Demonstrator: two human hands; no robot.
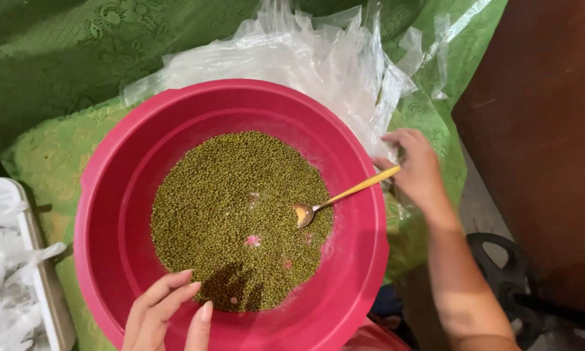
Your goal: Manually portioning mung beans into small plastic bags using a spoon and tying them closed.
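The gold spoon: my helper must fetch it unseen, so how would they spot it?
Find the big round pink plastic basin on the green cloth. Its slim gold metal spoon leans on the right rim, bowl resting on the small green beans; it is the only shiny thing there.

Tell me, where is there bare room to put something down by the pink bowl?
Bare green cloth lies left of and above the pink bowl. Right is crowded: clear plastic bags, the right hand, the gold spoon. The left hand blocks the near rim.

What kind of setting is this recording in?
Probably a home or small food-packing spot: a pink basin of green beans with a spoon, clear plastic bags, green patterned cloth.
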